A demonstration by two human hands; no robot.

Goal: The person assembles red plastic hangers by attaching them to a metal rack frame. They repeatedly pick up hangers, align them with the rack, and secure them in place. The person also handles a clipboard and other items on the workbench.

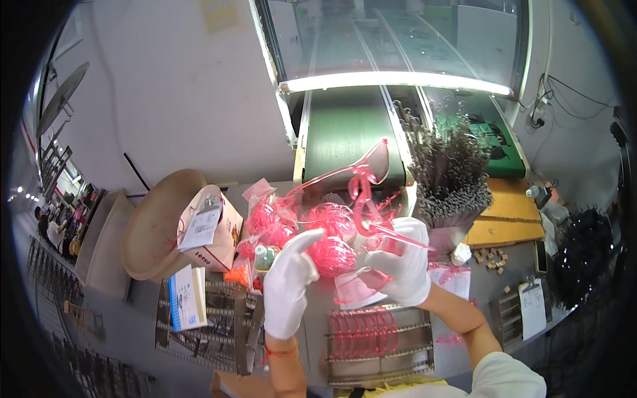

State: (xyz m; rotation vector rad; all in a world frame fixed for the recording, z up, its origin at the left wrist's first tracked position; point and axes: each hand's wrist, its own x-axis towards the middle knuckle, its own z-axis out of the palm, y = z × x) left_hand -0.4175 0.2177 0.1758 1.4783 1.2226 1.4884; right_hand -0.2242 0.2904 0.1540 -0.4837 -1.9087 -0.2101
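My right hand [405,268], in a white glove, is closed on a pair of pink translucent glasses [361,189]. The glasses are tilted up, with one lens rim at the top and a temple reaching down past the glove. To their left, my white-gloved left hand [288,285] is raised with the index finger stretched out, and nothing shows in it. Behind both hands lies a heap of pink plastic-wrapped pieces [328,245]. Nearest to me on the bench is a metal rack [378,345] with a row of thin pink curved parts across it.
A white carton [219,232] and a large beige basin [156,229] stand at left. Beside my left forearm is another metal rack [222,331] with a blue-and-white box [188,298]. A bin of thin dark metal rods [448,172] stands right of the green conveyor belt [348,132]. Small wooden blocks [491,259] lie at right.
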